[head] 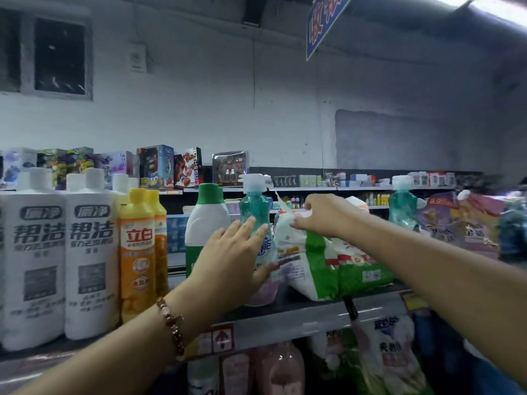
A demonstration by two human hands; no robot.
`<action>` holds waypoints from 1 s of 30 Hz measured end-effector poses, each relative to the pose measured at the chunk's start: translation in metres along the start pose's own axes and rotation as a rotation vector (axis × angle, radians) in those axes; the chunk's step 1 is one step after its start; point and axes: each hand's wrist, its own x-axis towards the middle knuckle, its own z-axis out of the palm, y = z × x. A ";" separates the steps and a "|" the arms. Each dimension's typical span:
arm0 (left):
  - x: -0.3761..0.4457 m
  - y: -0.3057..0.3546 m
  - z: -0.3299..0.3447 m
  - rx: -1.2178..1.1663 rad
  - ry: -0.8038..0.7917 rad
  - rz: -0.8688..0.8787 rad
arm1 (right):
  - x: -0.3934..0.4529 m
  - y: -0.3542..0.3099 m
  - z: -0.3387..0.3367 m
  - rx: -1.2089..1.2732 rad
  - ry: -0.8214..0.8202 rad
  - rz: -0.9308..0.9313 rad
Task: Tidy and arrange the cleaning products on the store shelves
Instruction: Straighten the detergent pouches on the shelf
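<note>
The lower body of the teal spray bottle [254, 215] is covered by the left hand [232, 258], and its label is largely hidden. The bags on the tier below are blurred and cut off by the frame. The left hand reaches forward, fingers straight and slightly spread, laid flat against the bottle's front; the thumb appears to pass round its right side. The right hand [325, 213] is extended with fingers curled, pinching the top edge of the green and white detergent bag [319, 260]. The bag leans on the top shelf [285, 320], just right of the bottle and touching it.
</note>
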 end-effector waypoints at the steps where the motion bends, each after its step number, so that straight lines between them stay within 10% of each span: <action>1: 0.003 0.004 0.005 -0.019 0.014 0.009 | 0.003 0.005 0.006 0.012 0.019 0.013; 6: 0.007 0.034 0.032 -0.251 0.063 0.006 | 0.001 0.020 0.002 0.199 0.244 0.020; 11: 0.007 0.084 0.055 -1.196 -0.032 -0.158 | -0.030 -0.001 -0.024 0.435 0.504 -0.053; 16: 0.002 0.105 0.055 -1.838 0.210 -0.229 | -0.077 -0.035 -0.032 0.633 0.374 -0.207; 21: -0.043 0.111 0.083 -2.183 0.017 -0.370 | -0.127 0.017 -0.018 0.532 0.520 -0.103; 25: -0.073 0.115 0.084 -2.346 -0.287 -0.386 | -0.177 0.049 0.035 0.988 -0.143 0.362; 28: -0.090 0.133 0.109 -2.420 -0.309 -0.689 | -0.211 0.058 0.061 1.108 -0.270 0.364; 30: -0.114 0.144 0.123 -2.596 -0.597 -0.676 | -0.230 0.062 0.070 1.072 -0.302 0.341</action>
